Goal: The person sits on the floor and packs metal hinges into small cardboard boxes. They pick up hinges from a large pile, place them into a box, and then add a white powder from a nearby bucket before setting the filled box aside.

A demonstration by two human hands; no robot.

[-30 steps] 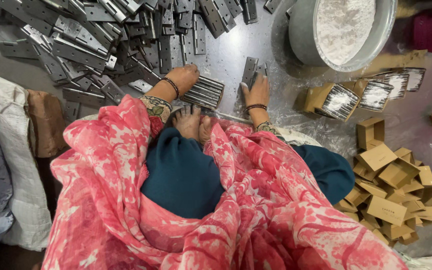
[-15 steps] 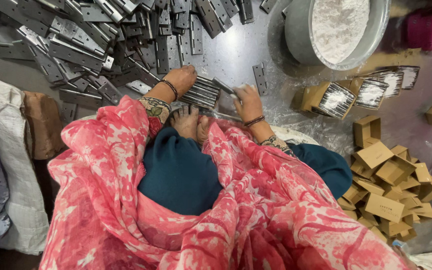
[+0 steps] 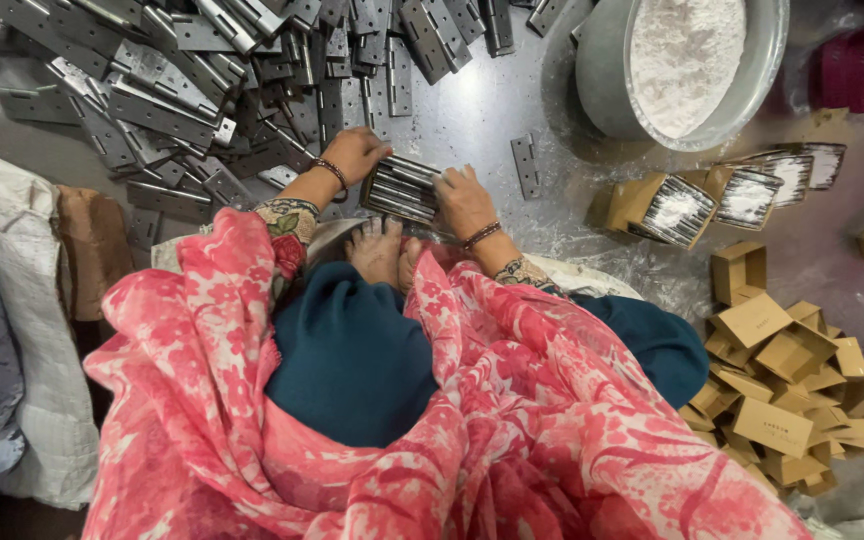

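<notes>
So just above the middle of the frame there's a stack of metal hinges (image 3: 402, 188), lying flat on the grey floor (image 3: 472, 110) right in front of the person's bare feet (image 3: 384, 250). The left hand (image 3: 355, 153) is pressed against the stack's left end, fingers close together and curled over the edge, and the right hand (image 3: 463, 198) squeezes from the right end with the fingers bunched and pushing inward, so the stack sits clamped between both palms. One loose hinge (image 3: 525, 165) lies by itself just to the right of the hands. Across the whole upper left is a big messy pile of hinges (image 3: 212, 70), overlapping every which way. Upper right there's a round metal basin (image 3: 602, 60) full of white powder (image 3: 687, 50), and the floor around it looks dusted with the same stuff. Right of the hands are a few open cardboard boxes (image 3: 672, 205) with hinges packed on edge, powder on top. Lower right is a heap of small empty brown boxes (image 3: 782, 370), some flat, some folded up. The person sits on the floor with a pink floral cloth (image 3: 552, 420) and teal fabric (image 3: 352, 360) filling the bottom of the frame, and a white woven sack (image 3: 32, 330) lies along the left edge.
</notes>
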